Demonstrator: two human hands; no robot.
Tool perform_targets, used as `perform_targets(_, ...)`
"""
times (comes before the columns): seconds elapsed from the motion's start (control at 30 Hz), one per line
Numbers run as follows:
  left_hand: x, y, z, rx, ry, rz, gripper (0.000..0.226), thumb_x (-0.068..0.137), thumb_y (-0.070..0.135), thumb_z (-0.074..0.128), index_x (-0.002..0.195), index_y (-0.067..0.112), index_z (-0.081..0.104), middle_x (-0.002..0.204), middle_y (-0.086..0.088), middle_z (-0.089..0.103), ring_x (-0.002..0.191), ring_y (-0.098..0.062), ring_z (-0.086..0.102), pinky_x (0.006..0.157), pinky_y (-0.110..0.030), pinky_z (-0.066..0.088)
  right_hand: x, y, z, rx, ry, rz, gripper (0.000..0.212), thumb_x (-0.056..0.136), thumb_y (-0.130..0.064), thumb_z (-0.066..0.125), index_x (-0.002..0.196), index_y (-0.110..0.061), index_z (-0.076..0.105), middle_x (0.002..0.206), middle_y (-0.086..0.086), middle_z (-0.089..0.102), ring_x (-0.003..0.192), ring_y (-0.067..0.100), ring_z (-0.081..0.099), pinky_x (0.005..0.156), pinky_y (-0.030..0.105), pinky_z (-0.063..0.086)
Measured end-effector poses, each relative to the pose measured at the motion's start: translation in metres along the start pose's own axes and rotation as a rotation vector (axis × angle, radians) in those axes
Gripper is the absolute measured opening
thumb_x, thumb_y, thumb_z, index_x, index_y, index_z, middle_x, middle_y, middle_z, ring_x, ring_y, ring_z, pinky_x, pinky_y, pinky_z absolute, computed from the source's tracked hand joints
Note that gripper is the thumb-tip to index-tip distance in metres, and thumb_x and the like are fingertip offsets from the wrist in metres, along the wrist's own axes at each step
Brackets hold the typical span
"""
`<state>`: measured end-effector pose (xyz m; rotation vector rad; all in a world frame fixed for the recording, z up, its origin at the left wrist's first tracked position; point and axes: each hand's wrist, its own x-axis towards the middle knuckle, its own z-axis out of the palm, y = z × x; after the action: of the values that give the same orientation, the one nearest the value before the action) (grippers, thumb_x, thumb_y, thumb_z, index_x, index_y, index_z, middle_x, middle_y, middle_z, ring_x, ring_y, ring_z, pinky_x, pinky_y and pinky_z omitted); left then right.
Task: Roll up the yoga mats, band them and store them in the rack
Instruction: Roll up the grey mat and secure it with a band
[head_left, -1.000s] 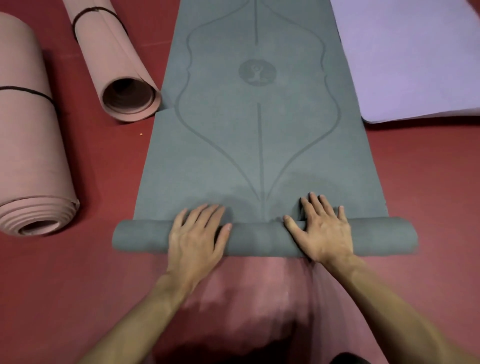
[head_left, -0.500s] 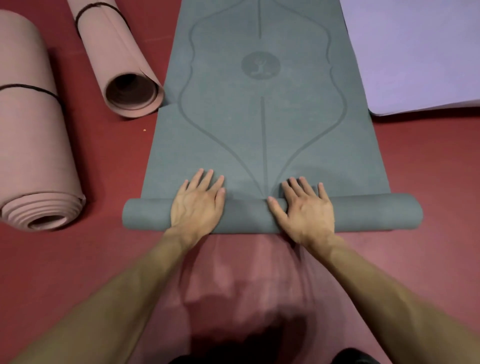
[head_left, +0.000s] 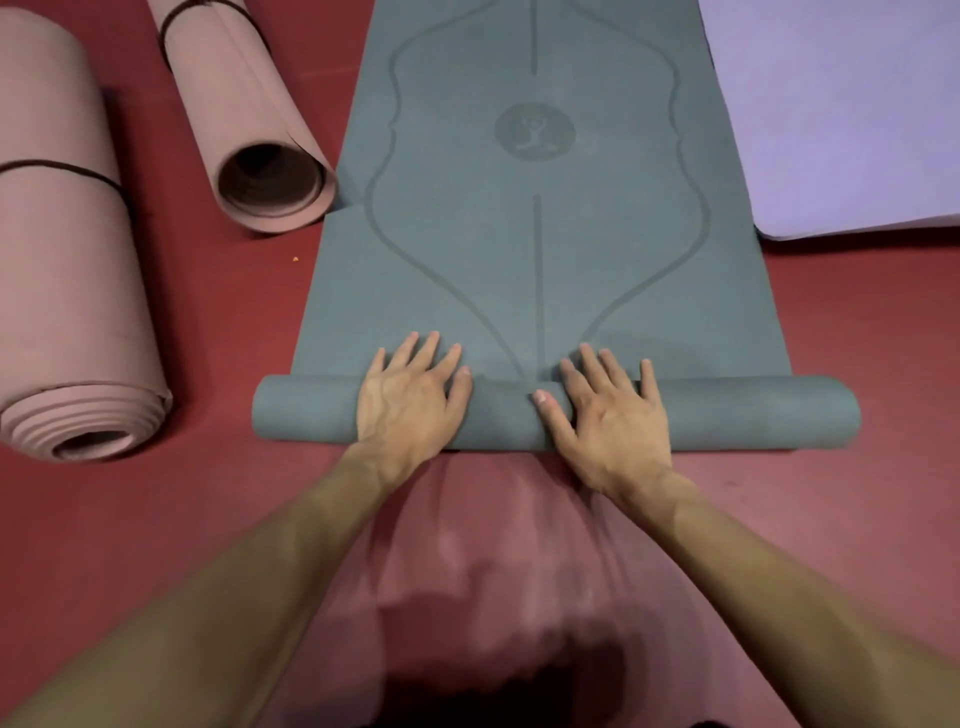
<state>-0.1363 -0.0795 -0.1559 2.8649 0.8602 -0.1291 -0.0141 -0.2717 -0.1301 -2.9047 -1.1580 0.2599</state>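
Grey-green yoga mat (head_left: 540, 249) lies flat on the red floor (head_left: 156, 519), its near end rolled into a tube (head_left: 727, 413) running left-right just ahead of the person. Left hand (head_left: 408, 400) and right hand (head_left: 610, 410) press flat on the roll's middle, near each other, fingers straight and spread, tips reaching the unrolled part. Two banded pink rolled mats (head_left: 67, 260) (head_left: 249, 114) lie left, the smaller one touching the grey-green mat's edge; a flat lilac mat (head_left: 841, 104) lies right.

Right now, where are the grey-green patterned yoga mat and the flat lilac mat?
Grey-green patterned yoga mat (head_left: 753, 413): head view, rolled end.
Flat lilac mat (head_left: 841, 104): head view, top surface.
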Motion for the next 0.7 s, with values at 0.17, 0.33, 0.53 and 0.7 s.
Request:
perform_targets(0.17, 0.019, 0.000, -0.005, 0.023, -0.027, -0.024, 0.082, 0.094, 0.059, 0.002, 0.155, 0.026, 0.046, 0.165, -0.004, 0.040, 0.156, -0.022, 0.026, 0.126, -0.051, 0.017, 0.021, -0.002, 0.004, 0.000, -0.074, 0.012, 0.084, 0.095, -0.067, 0.004, 0.150, -0.024, 0.049, 0.164, 0.001, 0.039, 0.156, 0.023, 0.024, 0.126, 0.056, 0.012)
perform_targets(0.33, -0.022, 0.009, 0.008, -0.017, 0.271, 0.082, 0.068, 0.103, 0.058, 0.030, 0.152, 0.016, 0.051, 0.160, -0.008, 0.047, 0.150, -0.028, 0.041, 0.124, -0.059, 0.021, 0.024, -0.002, 0.007, -0.011, -0.059, 0.027, 0.086, 0.094, -0.066, 0.002, 0.152, -0.023, 0.047, 0.164, 0.001, 0.040, 0.156, 0.022, 0.025, 0.127, 0.055, 0.011)
perform_targets(0.53, -0.019, -0.009, 0.011, 0.063, 0.146, 0.267, 0.116, 0.070, 0.103, 0.030, 0.160, 0.030, 0.037, 0.164, 0.001, 0.041, 0.147, -0.023, 0.044, 0.120, -0.063, 0.028, 0.031, -0.002, 0.001, -0.007, -0.071, 0.016, 0.086, 0.092, -0.067, 0.002, 0.147, -0.021, 0.051, 0.157, 0.000, 0.048, 0.151, 0.021, 0.033, 0.125, 0.054, 0.016)
perform_targets(0.7, -0.004, -0.001, 0.003, -0.036, 0.125, 0.127, 0.093, 0.086, 0.087, 0.019, 0.150, 0.030, 0.055, 0.150, 0.008, 0.058, 0.143, -0.015, 0.050, 0.121, -0.050, 0.033, 0.015, 0.000, -0.001, 0.022, 0.053, -0.046, 0.086, 0.096, -0.076, 0.020, 0.152, -0.017, 0.049, 0.162, 0.005, 0.044, 0.155, 0.025, 0.030, 0.126, 0.060, 0.010)
